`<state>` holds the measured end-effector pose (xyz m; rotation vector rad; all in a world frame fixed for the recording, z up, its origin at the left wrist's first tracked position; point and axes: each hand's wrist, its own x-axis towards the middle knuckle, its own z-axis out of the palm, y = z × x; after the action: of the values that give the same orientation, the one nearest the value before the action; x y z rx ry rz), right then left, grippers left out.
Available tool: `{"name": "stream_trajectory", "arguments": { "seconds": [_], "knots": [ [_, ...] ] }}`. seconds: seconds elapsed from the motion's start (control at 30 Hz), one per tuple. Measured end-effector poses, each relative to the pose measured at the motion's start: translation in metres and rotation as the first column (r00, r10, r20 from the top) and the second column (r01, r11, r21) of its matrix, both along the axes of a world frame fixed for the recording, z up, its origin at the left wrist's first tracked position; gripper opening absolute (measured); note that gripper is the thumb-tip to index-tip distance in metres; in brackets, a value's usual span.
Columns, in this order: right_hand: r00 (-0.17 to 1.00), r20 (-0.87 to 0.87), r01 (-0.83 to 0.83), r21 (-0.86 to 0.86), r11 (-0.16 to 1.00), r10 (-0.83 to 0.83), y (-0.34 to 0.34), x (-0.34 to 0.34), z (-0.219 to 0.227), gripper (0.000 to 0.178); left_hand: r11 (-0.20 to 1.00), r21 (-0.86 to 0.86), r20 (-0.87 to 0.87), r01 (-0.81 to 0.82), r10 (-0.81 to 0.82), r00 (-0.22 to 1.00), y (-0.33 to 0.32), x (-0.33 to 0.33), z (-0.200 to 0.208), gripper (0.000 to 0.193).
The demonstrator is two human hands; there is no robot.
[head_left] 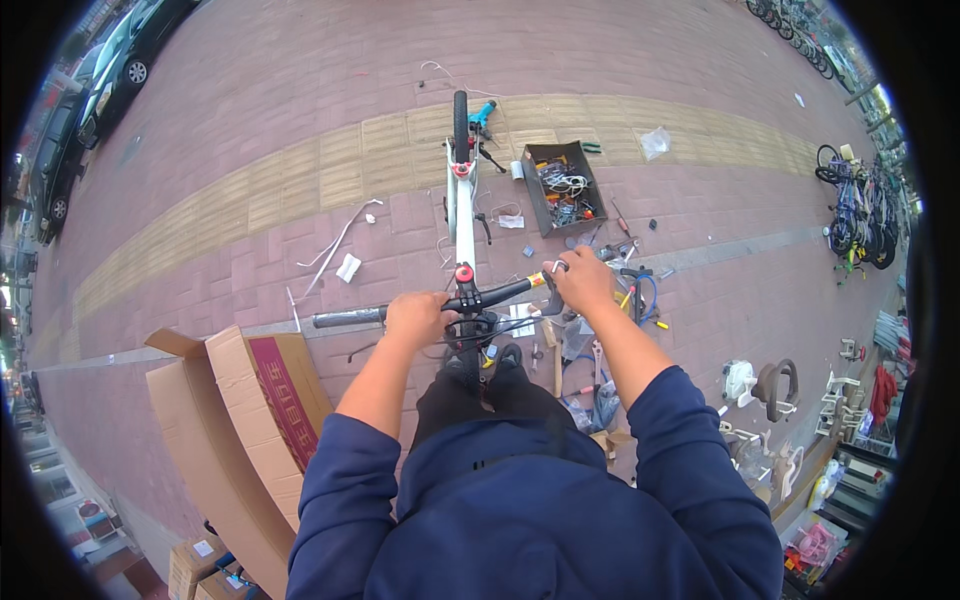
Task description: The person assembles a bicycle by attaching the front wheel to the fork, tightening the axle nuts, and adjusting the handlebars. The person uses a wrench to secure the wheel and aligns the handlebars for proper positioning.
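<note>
A white bicycle frame stands upright before me, its black handlebar crossing in front of my body. My left hand is closed around the bar just left of the stem. Beyond that hand, a grip in clear wrap covers the bar's left end. At the right end, my right hand is closed, with a small silver piece showing at its fingertips. Black cables loop below the stem. The frame has a wheel with a black tire at its far end, and no seat shows.
An open toolbox full of tools lies ahead right, near a teal power drill. Loose tools, a hammer and plastic bags litter the paving by my right leg. A large open cardboard box stands left. Parked bicycles are far right.
</note>
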<state>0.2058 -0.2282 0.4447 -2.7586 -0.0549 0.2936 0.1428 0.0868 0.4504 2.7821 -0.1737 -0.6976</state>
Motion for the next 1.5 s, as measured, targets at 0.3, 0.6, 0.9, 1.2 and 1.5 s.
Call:
{"name": "stream_trajectory", "arguments": {
  "seconds": [0.3, 0.6, 0.9, 1.2, 1.5],
  "knots": [
    [0.996, -0.01, 0.09, -0.015, 0.996, -0.09, 0.0, -0.015, -0.002, 0.043, 0.876, 0.194, 0.352, -0.443, 0.359, 0.864, 0.112, -0.021, -0.002, 0.048],
    [0.987, -0.031, 0.153, -0.125, 0.98, -0.158, 0.021, -0.043, 0.022, 0.042, 0.898, 0.224, 0.317, -0.379, 0.301, 0.899, 0.14, 0.013, -0.026, 0.056],
    [0.98, -0.028, 0.19, -0.14, 0.972, -0.196, 0.019, -0.057, 0.024, 0.038, 0.907, 0.23, 0.338, -0.352, 0.264, 0.903, 0.139, 0.024, -0.038, 0.054],
    [0.994, -0.011, 0.103, -0.111, 0.988, -0.105, 0.004, -0.046, 0.006, 0.036, 0.866, 0.249, 0.321, -0.434, 0.349, 0.88, 0.126, 0.004, -0.023, 0.054],
    [0.985, -0.01, 0.17, -0.069, 0.983, -0.171, -0.004, -0.043, 0.001, 0.037, 0.871, 0.257, 0.293, -0.418, 0.342, 0.893, 0.114, 0.012, -0.016, 0.053]
  ]
}}
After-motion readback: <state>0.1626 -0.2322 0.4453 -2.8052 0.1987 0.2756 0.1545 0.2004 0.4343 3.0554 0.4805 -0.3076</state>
